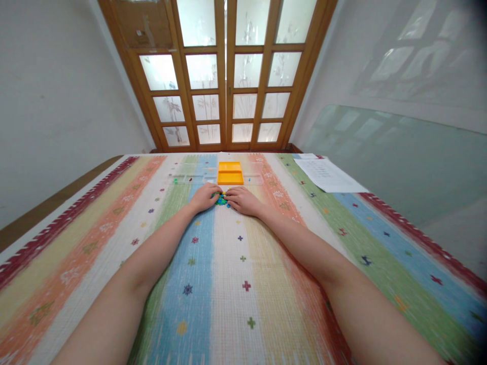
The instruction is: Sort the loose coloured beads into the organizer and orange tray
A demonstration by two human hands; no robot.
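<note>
A small pile of blue, green and yellow pieces lies on the striped tablecloth. My left hand rests at the pile's left edge, its fingers curled together against the pieces. From the right, my right hand touches the pile, fingers bent toward it. Whether either hand grips a piece is too small to make out. Just beyond the hands sits an open yellow box with two sections.
Clear plastic trays flank the yellow box, with a green piece and a dark red piece on the left and a blue piece on the right. Printed paper lies at the back right. Glazed wooden doors stand behind.
</note>
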